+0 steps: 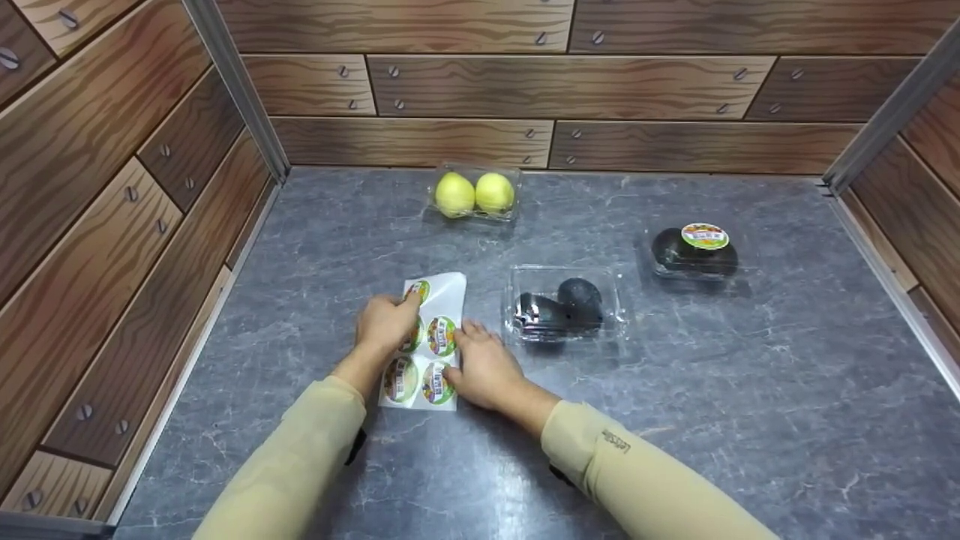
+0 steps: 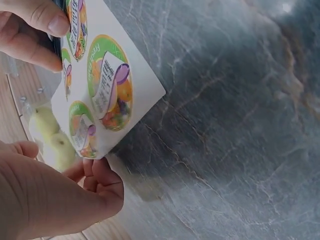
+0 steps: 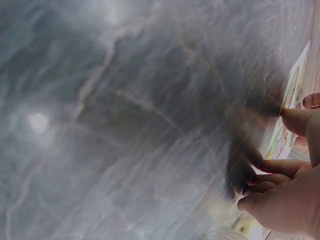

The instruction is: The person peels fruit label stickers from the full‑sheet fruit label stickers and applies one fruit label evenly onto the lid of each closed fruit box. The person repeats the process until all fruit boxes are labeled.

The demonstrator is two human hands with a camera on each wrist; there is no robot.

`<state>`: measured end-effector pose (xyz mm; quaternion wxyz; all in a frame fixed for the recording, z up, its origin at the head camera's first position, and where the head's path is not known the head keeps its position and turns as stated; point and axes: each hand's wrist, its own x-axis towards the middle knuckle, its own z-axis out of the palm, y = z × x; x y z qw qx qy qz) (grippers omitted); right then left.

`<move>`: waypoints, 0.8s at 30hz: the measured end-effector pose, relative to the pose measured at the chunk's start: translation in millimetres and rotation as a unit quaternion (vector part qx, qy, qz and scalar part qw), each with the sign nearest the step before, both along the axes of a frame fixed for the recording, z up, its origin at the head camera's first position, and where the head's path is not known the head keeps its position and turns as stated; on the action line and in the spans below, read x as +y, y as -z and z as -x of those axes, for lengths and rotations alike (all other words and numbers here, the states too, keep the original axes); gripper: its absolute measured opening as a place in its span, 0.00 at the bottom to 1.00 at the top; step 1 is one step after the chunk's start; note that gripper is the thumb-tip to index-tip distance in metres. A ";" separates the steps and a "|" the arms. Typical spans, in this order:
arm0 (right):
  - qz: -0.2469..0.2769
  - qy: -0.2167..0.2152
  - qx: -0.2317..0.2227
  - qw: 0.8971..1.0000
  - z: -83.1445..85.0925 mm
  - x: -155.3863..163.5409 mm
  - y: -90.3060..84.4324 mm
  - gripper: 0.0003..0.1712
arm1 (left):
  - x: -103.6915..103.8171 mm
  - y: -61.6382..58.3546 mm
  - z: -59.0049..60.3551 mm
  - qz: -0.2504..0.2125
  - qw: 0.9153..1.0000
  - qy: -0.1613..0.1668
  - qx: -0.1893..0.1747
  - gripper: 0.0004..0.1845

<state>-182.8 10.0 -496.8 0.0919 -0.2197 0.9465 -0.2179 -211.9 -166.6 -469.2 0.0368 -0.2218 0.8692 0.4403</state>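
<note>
Head view. The sticker sheet (image 1: pixel 424 346) lay flat on the table (image 1: pixel 675 420), just left of the clear tray of avocados (image 1: pixel 564 304). The left hand (image 1: pixel 385 322) rested on the sheet's left half with fingers curled at a label; the right hand (image 1: pixel 484 367) pressed the sheet's right edge, fingers fairly straight. Peeling would likely go best with the sheet pinned flat and one label edge lifted slowly. A labelled avocado pack (image 1: pixel 696 251) and a tray of yellow fruit (image 1: pixel 474 195) stood beyond the sheet.

Left wrist view. Fingertips (image 2: pixel 47 20) pinched at the sheet's (image 2: pixel 107 95) upper labels; the left hand (image 2: pixel 45 197) curled at its lower corner.

Right wrist view. The right hand (image 3: pixel 285 200) lay beside the sheet's edge (image 3: pixel 292 102), fingers bent to the table; its exact grip could not be told.
</note>
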 end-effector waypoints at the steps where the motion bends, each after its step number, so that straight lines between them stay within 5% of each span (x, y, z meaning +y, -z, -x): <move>1: 0.001 -0.001 0.001 1.000 -0.2 0.5 0.3 0.41 | -0.1 0.1 0.2 -0.004 1.000 0.001 0.001 0.28; 13: 0.014 0.003 -0.004 1.000 1.2 6.9 -0.2 0.42 | -3.0 2.7 -0.4 -0.044 0.998 0.002 0.050 0.17; 24: 0.067 0.007 -0.008 0.998 0.7 6.7 4.9 0.42 | -7.2 2.7 -4.3 -0.083 0.992 -0.001 0.097 0.27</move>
